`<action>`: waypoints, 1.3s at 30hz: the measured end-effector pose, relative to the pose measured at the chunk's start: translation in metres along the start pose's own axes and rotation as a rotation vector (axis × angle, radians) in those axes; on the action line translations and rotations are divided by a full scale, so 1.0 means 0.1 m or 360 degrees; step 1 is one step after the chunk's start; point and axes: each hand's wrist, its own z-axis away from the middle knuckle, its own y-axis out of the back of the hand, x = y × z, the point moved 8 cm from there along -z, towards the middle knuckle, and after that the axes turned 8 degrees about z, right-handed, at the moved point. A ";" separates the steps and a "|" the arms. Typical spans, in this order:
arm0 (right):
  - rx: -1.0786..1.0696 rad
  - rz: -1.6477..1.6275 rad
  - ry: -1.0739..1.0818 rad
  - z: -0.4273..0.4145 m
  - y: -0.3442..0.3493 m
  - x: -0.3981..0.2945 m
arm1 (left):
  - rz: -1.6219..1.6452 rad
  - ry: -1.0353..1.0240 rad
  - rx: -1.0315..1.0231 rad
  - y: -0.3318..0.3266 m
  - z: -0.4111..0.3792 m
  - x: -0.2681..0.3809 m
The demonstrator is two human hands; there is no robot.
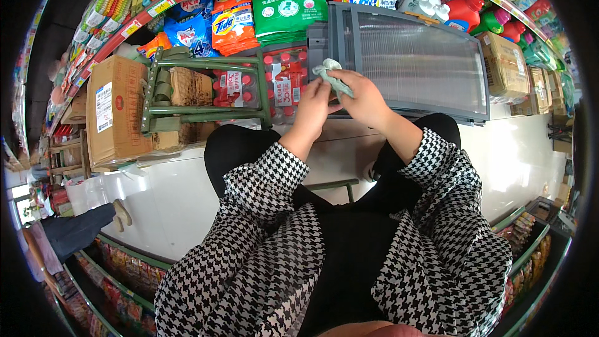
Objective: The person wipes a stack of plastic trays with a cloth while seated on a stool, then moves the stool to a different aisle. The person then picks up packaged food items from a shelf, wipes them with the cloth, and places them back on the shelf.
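Observation:
Both hands meet in front of me at a crumpled pale green cloth [344, 88]. My right hand [362, 98] grips the cloth, which bunches up above the fingers. My left hand [312, 107] has its fingertips against the cloth's lower left side; whether they pinch it is unclear. Just beyond the hands lies a grey-framed panel [421, 61] with translucent ribbed sheeting, leaning by the shelf. Shrink-wrapped red-capped drink bottles [285, 79] stand left of it.
A green metal folding stool [210, 114] lies over goods on the left, beside a cardboard box [117, 112]. Detergent bags [290, 9] fill the shelf ahead. More boxes [503, 68] stand right. Another person [75, 234] is at far left, near snack racks [121, 267].

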 end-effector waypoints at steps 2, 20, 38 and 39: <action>0.0016 -0.0072 0.0063 0.05 -0.03 -0.18 | 0.0317 0.0089 -0.0046 -0.10 0.08 0.12; -0.0126 -0.0137 0.0197 -0.14 0.16 0.03 | -0.0451 -0.0500 0.0569 0.29 -1.22 0.49; -0.0146 -0.0216 0.0103 -0.03 0.23 0.09 | -0.2465 -0.0724 0.0431 -0.41 -2.36 0.86; -0.0154 -0.0223 0.0101 -0.03 0.22 0.09 | -0.2560 -0.0692 0.0396 -0.42 -2.37 0.84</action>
